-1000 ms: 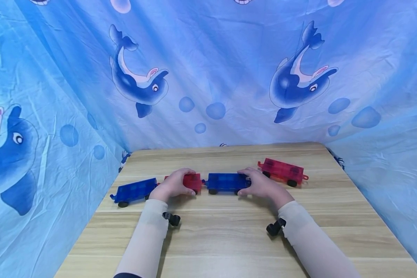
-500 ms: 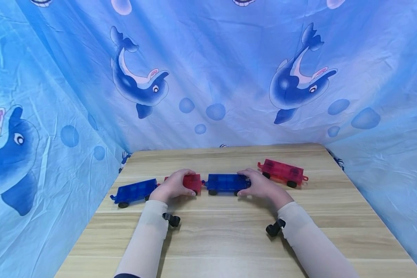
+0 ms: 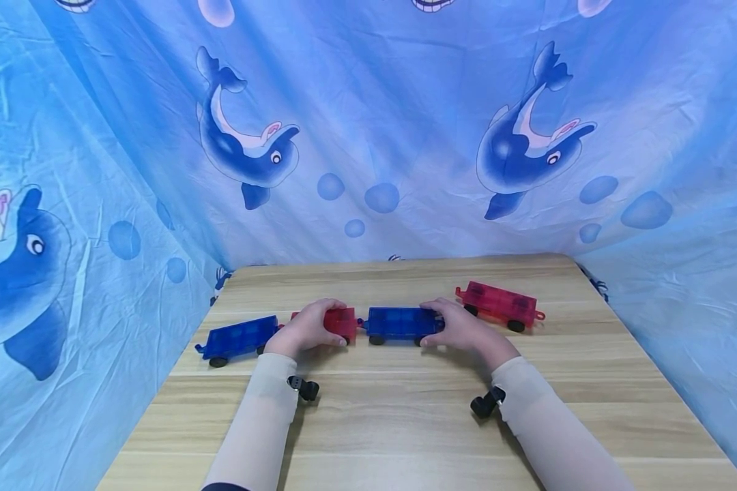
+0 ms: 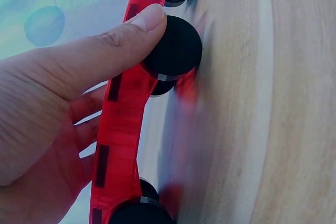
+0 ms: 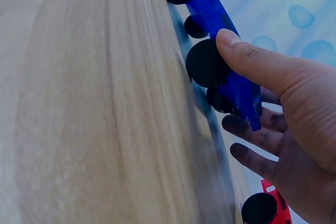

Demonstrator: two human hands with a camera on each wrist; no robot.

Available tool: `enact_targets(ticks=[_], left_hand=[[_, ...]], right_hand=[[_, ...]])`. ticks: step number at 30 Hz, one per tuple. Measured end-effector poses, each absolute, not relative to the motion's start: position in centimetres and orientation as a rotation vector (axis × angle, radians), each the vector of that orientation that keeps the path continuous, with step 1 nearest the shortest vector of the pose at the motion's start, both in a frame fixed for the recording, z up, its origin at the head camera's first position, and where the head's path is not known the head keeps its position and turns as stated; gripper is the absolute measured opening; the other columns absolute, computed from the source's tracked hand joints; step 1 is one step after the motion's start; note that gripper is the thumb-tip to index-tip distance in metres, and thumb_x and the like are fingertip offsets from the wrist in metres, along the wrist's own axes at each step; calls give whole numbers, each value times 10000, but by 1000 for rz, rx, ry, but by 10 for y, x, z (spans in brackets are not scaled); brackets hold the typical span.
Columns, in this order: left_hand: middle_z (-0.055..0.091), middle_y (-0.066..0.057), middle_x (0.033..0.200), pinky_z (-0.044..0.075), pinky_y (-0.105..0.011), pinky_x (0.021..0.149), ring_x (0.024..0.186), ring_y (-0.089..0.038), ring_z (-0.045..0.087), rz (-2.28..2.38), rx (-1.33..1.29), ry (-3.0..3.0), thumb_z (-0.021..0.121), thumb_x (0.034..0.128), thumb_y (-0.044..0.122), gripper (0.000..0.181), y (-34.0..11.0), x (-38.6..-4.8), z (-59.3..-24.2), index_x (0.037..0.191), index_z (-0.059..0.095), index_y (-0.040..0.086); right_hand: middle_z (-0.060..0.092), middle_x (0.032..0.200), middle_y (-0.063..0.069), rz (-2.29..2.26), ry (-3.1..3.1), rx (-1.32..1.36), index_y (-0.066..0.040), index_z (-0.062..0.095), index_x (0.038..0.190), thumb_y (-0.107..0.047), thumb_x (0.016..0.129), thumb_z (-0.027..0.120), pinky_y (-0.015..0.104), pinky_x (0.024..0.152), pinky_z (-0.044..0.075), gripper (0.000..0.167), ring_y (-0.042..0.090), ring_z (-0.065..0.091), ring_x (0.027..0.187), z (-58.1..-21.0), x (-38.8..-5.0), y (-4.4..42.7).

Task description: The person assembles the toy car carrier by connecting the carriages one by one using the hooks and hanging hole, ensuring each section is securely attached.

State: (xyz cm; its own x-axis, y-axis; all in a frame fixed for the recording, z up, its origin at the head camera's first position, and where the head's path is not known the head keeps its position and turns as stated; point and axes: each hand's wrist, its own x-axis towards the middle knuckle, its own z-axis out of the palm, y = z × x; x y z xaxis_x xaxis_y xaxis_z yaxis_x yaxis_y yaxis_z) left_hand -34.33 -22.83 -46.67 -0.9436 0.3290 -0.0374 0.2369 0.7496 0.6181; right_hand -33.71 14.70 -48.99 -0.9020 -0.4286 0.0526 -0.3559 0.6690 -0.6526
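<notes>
Across the front of a red toy train car (image 3: 342, 322), my left hand (image 3: 309, 327) grips it by its sides, thumb over a black wheel in the left wrist view. Coupled to its right end is a blue toy train car (image 3: 396, 322), whose right end my right hand (image 3: 460, 327) pinches between thumb and fingers. The right wrist view shows that thumb at the upper edge of the blue car (image 5: 212, 17). Another blue car (image 3: 239, 337) stands left of my left hand, its right end by the red car's hook, partly hidden.
Behind and right of my right hand, a second red car (image 3: 500, 303) stands apart, angled on the wooden table (image 3: 381, 416). A blue dolphin-print cloth (image 3: 368, 129) hangs behind the table and at both sides.
The hands and the cars keep their places. Only the head view has shifted very slightly.
</notes>
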Motion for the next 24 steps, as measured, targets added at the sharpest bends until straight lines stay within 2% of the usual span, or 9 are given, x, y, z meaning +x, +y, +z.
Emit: enact_targets(ticks=[24], left_hand=[[614,-32,1392,553,-486,990,1231,-284,581,932,447,2818,971,765,238,831,-226,-342,-465,1491,567,209]], right_hand=[[471,1570,107,-1046,2751,-635,-192,488,1579,-394,820,918,606,1137,400,895,350,439,1433,-490,-339,151]])
